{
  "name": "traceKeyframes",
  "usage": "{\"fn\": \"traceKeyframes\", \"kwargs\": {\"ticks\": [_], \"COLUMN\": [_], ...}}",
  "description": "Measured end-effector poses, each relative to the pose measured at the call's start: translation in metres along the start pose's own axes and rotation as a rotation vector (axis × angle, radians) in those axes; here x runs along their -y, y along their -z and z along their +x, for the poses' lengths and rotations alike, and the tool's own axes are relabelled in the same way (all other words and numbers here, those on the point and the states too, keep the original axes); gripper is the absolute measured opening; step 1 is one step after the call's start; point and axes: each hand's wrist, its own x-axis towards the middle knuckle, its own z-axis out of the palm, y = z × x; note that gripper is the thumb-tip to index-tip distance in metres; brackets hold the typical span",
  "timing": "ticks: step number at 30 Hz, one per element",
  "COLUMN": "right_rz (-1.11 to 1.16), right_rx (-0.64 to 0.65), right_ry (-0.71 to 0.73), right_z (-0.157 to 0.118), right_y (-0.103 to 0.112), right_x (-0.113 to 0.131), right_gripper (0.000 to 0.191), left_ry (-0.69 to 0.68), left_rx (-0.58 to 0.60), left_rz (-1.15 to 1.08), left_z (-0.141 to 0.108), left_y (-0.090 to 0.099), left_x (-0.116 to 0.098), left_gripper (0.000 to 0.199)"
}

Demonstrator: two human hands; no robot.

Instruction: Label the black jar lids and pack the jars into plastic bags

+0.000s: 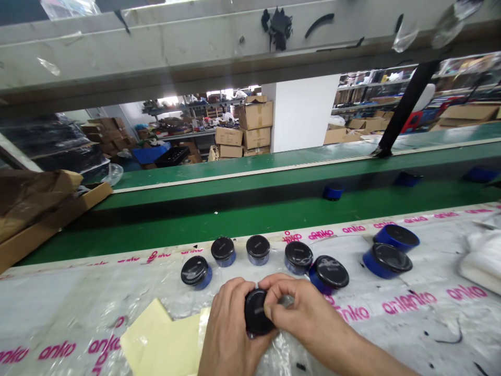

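Observation:
My left hand point(230, 324) wraps around a round, black-topped container point(256, 312), its glossy top tilted toward me. From the other side my right hand point(301, 308) bends its fingers and thumb in a pinch against the right edge of that top; whatever thin thing may lie between them is too small to make out. Beyond my hands, similar blue containers with black tops stand in a loose row, among them one at the left point(196, 271), a middle one point(258, 249) and a larger one point(329, 274). A yellow sheet point(164, 339) lies beside my left hand.
A table covering point(58, 308) with pink lettering lies under everything. Two blue containers point(387, 259) touch at the right, near white cloth-like material point(483, 258). Behind, a green conveyor belt point(250, 216) carries more blue pieces point(333, 192). A cardboard tray point(58, 219) sits left; a metal beam point(176, 47) crosses above.

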Motion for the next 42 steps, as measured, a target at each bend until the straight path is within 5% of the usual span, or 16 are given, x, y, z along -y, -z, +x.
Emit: {"fn": "traceKeyframes", "kwargs": {"ticks": [42], "right_rz": [-0.032], "right_rx": [-0.078], "right_ry": [0.024], "right_z": [0.0005], "right_y": [-0.0057], "right_x": [-0.0034], "right_gripper": [0.014], "left_ry": [-0.028], "left_rx": [-0.013], "left_rz": [0.033], "left_z": [0.0002], "left_y": [0.0008], "left_x": [0.0047], "left_gripper": [0.055]}}
